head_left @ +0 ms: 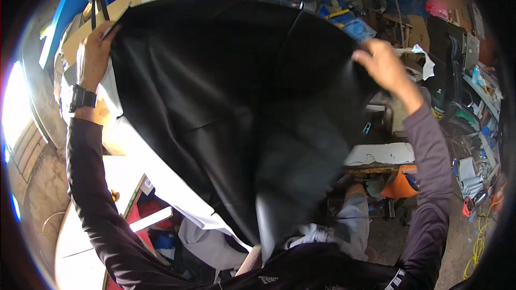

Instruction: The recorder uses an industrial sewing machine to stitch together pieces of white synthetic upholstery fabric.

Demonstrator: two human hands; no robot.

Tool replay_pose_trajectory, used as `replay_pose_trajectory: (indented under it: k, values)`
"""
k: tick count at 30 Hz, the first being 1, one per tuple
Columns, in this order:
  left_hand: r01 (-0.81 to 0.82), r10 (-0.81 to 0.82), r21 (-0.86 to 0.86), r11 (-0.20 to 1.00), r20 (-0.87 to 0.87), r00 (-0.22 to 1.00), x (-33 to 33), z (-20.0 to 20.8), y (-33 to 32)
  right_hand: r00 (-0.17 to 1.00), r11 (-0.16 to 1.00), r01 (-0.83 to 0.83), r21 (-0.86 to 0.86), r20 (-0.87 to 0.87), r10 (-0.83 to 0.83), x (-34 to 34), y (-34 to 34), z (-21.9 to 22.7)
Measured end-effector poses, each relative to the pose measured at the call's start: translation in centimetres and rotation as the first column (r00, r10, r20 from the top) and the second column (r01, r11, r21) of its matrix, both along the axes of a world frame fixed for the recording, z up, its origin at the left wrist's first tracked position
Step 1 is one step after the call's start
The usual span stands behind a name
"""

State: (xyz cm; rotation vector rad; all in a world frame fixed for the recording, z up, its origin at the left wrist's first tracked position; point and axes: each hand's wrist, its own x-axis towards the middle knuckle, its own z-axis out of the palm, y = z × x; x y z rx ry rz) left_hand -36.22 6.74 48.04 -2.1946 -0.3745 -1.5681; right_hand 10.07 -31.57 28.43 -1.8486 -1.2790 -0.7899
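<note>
A large black sheet of smooth, leather-like material (209,80) is spread up in front of me, creased and hanging down toward my lap. A pale underside shows along its left edge. My left hand (95,58), with a dark watch on the wrist, pinches the sheet's upper left corner. At the upper right edge, my right hand (382,67) is slightly blurred, with thumb and fingers closed on the material. The sheet hides most of what lies behind it.
A white piece (381,153) lies on a wooden edge at right, above an orange item (399,183). Mixed scraps and tools crowd the far right. A yellow cord (475,255) and a red tape measure (468,206) lie on the floor. At left is a white surface (80,209).
</note>
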Motion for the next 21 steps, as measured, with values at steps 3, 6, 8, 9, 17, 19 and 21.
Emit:
replay_pose_trajectory:
  k: [3,6,8,9,17,19,21]
  values:
    - [-0.296,0.254,-0.166,0.941,-0.232,0.939,0.6,1.6,1.0,0.931,0.971,-0.088,0.221,0.365,0.002,5.3,-3.6,6.1]
    - [-0.028,0.006,-0.129,0.991,-0.171,0.985,1.8,1.4,2.5,0.944,0.983,-0.009,0.183,0.326,-0.052,6.4,-6.8,12.4]
    - [0.102,-0.119,-0.113,0.988,-0.157,0.980,2.7,0.6,4.0,0.924,0.975,-0.015,0.223,0.376,-0.072,5.1,-8.7,14.7]
    - [0.135,-0.142,-0.060,0.989,-0.136,0.981,3.2,0.1,4.9,0.943,0.984,0.029,0.178,0.321,-0.086,4.4,-9.9,15.7]
    - [-0.020,0.005,-0.121,0.992,-0.121,0.993,7.1,-2.7,11.0,0.781,0.917,0.328,0.227,0.481,-0.398,2.1,-12.5,17.7]
    - [0.027,-0.041,-0.080,0.996,-0.174,0.984,8.7,-3.4,11.9,0.741,0.897,0.379,0.228,0.507,-0.441,2.4,-12.6,18.4]
    - [0.114,-0.160,-0.243,0.963,-0.179,0.971,10.6,-3.9,13.1,0.674,0.864,0.449,0.229,0.548,-0.496,2.5,-12.8,19.2]
